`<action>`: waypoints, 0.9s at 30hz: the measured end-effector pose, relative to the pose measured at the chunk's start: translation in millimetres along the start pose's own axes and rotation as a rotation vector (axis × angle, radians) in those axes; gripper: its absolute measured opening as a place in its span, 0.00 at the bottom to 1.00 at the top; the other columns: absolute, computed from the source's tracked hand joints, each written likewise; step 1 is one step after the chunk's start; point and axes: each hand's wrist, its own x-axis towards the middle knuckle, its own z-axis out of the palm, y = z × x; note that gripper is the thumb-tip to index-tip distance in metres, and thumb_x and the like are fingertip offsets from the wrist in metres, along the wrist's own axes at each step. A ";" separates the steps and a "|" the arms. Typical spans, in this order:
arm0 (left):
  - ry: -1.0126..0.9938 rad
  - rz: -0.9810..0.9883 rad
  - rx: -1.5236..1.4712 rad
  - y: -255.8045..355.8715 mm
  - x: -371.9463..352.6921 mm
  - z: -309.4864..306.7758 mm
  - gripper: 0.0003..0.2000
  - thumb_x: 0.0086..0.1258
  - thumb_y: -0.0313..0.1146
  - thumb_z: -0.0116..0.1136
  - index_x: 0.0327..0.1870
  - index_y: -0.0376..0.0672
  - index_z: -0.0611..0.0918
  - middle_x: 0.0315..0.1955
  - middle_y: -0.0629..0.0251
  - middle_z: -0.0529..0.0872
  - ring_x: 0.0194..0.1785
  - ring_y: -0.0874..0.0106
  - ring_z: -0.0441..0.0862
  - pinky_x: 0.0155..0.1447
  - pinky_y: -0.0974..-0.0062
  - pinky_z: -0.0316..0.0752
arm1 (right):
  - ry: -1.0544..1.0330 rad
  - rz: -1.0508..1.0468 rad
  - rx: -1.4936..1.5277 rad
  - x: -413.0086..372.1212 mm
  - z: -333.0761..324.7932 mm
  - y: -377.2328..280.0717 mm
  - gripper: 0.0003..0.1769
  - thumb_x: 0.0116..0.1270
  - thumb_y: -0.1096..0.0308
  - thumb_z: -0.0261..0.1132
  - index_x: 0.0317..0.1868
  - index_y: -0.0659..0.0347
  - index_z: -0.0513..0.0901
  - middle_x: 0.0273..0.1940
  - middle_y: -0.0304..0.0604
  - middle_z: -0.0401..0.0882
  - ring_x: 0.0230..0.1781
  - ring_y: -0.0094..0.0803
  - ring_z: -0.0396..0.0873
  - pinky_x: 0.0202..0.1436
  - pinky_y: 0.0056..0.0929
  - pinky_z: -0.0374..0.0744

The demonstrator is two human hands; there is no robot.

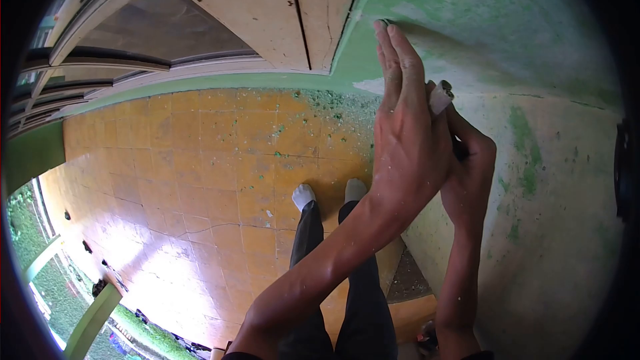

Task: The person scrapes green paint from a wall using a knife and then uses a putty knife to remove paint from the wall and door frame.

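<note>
My left hand (403,110) reaches up along the peeling green wall (480,13), its fingers straight and close together. The fingertips are at the wall, where a small dark edge shows beside them. Just right of it, my right hand (470,167) is closed, with bent fingers wrapped round a hand tool (441,97). Only a pale, dusty end of that tool sticks out between the two hands; the rest is hidden, so its exact kind cannot be seen. Both hands touch or nearly touch each other.
Green paint flakes (327,103) lie scattered over the orange tiled floor (187,160), thickest at the wall's foot. A pale wooden door or shutter panel (267,7) meets the wall at upper left. My feet (304,195) stand below, and grass (30,227) shows outside at left.
</note>
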 end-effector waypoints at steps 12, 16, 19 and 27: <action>0.045 0.017 0.026 -1.5 2.3 -10.6 0.32 0.75 0.24 0.46 0.74 0.20 0.49 0.40 0.37 0.80 0.41 0.57 0.81 0.50 0.63 0.76 | 0.004 -0.108 -0.017 1.0 11.8 -3.5 0.23 0.66 0.75 0.64 0.62 0.69 0.79 0.40 0.46 0.86 0.40 0.18 0.77 0.44 0.23 0.77; 0.024 -0.018 0.031 -4.6 4.6 -17.3 0.31 0.75 0.25 0.48 0.75 0.22 0.51 0.45 0.36 0.81 0.44 0.56 0.82 0.53 0.63 0.75 | -0.022 -0.080 -0.051 6.6 17.3 -2.5 0.24 0.64 0.74 0.66 0.61 0.68 0.80 0.34 0.49 0.83 0.34 0.21 0.76 0.40 0.26 0.77; 0.050 0.085 0.119 -20.7 -1.1 -22.1 0.32 0.76 0.26 0.49 0.76 0.24 0.51 0.51 0.33 0.79 0.50 0.51 0.82 0.57 0.61 0.75 | 0.008 -0.108 -0.008 0.8 25.2 5.0 0.23 0.64 0.74 0.65 0.60 0.69 0.80 0.32 0.50 0.81 0.33 0.22 0.76 0.39 0.27 0.76; -0.159 -0.214 -0.046 19.5 -15.8 -28.3 0.32 0.76 0.27 0.49 0.76 0.25 0.50 0.70 0.26 0.60 0.70 0.42 0.68 0.68 0.59 0.69 | -0.153 0.188 0.084 -37.5 -8.1 -15.9 0.28 0.68 0.77 0.59 0.68 0.71 0.72 0.49 0.47 0.83 0.41 0.21 0.77 0.48 0.21 0.75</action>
